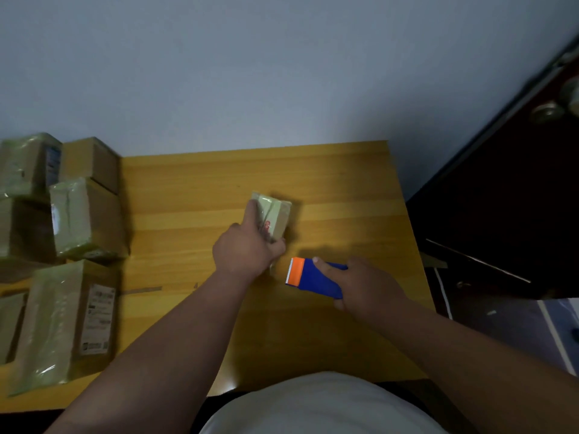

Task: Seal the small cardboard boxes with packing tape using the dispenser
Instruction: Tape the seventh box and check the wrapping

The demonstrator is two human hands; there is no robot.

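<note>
A small cardboard box (277, 214), wrapped in shiny pale tape, sits near the middle of the yellow wooden table (194, 195). My left hand (247, 249) grips its left and near side, fingers curled round the edge. Just to the right and nearer to me, my right hand (366, 286) holds a blue tape dispenser (316, 278) with an orange toothed cutter that points left toward the box. The dispenser is a little apart from the box. A thin strip of clear tape seems to hang below my left hand; it is blurred.
Several taped cardboard boxes (84, 220) are stacked along the table's left side, some with printed labels. A short strip of tape (141, 290) lies on the tabletop near them. A dark door (517, 183) stands at the right, past the table edge. A grey wall is behind.
</note>
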